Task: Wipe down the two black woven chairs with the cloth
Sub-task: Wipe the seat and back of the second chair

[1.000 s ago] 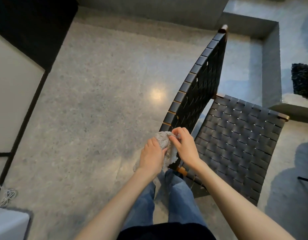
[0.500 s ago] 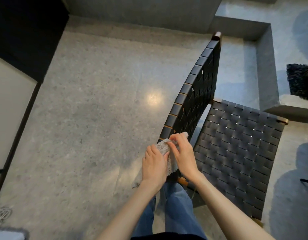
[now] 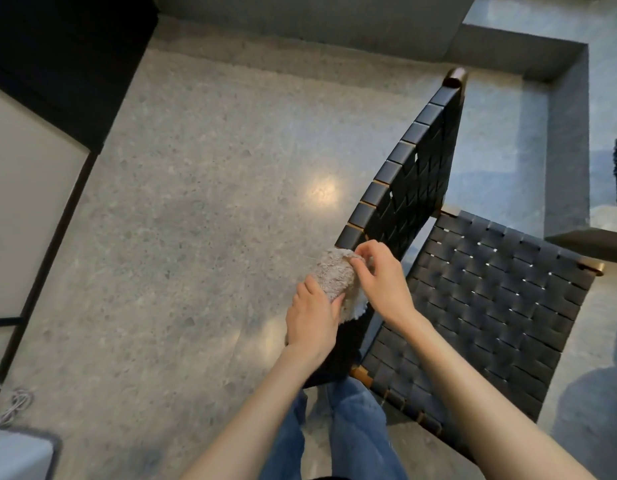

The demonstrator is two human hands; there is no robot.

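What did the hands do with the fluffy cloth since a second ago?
The right hand slid its fingers toward the far edge of the cloth and pinches it there, so more cloth shows between the hands. The left hand still grips the near part. The chair has not moved.

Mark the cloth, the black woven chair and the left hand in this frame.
cloth (image 3: 334,275): head view, its fluffy bunched middle.
black woven chair (image 3: 490,306): head view, the woven seat.
left hand (image 3: 312,317): head view, the back of the hand.
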